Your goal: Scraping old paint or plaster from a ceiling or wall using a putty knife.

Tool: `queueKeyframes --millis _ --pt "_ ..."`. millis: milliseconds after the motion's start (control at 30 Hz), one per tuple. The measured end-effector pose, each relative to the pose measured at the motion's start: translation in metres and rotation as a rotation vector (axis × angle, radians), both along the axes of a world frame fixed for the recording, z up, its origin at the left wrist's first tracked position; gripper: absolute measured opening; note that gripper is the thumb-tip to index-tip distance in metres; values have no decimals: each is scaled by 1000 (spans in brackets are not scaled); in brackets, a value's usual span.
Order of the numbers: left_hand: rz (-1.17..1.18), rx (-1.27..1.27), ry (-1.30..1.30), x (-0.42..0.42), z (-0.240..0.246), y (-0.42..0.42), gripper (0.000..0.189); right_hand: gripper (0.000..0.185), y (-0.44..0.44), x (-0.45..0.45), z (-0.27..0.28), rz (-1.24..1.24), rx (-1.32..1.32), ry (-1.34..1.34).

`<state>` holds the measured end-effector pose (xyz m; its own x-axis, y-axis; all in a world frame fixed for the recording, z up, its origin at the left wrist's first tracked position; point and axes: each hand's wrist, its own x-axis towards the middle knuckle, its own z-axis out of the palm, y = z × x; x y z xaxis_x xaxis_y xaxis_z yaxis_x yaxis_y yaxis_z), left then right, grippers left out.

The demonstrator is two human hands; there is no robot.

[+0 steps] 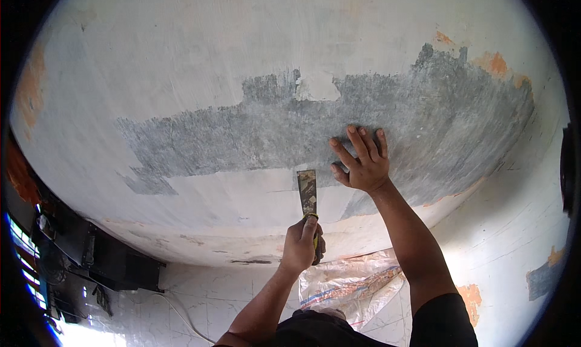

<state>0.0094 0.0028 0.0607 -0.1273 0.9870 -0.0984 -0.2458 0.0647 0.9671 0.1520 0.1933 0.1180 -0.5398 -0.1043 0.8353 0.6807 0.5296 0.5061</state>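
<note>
My left hand [302, 242] is closed around the black and yellow handle of a putty knife [307, 190]. Its stained metal blade points up, with the tip at the lower edge of a scraped grey patch [218, 136] on the wall. Whether the blade touches the wall, I cannot tell. Fingers spread, my right hand [366, 163] lies against the grey patch, to the right of the blade and higher. Off-white paint [181, 52] surrounds the patch, with a ragged edge and a pale paint island [317, 87] at its top.
A creased woven plastic sheet [349, 288] lies on the marbled floor tiles [227, 288] below the wall. Black furniture [122, 265] stands at the lower left, with a pale cable [181, 315] nearby. An adjoining wall [504, 238] rises at the right. Orange patches [494, 63] show at upper right.
</note>
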Motion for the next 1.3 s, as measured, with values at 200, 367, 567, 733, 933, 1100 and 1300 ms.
queueKeyframes --millis 200,367,567,733,933,1100,1300 --pt "55 14 7 -1 -20 -2 42 50 1 1 -3 -2 -5 14" --pt "33 -4 30 -1 -6 -1 42 51 0 -1 -6 3 -22 18" --pt "51 41 60 -3 -20 -2 41 52 0 3 -1 6 -25 25" --pt "18 -35 34 -1 0 2 40 52 4 -1 -6 16 -30 33" --pt "56 54 -7 -2 -34 4 41 52 0 -1 -5 10 -43 38" --pt "70 42 88 -2 -20 6 39 52 1 -1 -28 13 -87 52" --pt "57 127 71 8 -5 15 38 52 -14 7 -32 42 -247 57"
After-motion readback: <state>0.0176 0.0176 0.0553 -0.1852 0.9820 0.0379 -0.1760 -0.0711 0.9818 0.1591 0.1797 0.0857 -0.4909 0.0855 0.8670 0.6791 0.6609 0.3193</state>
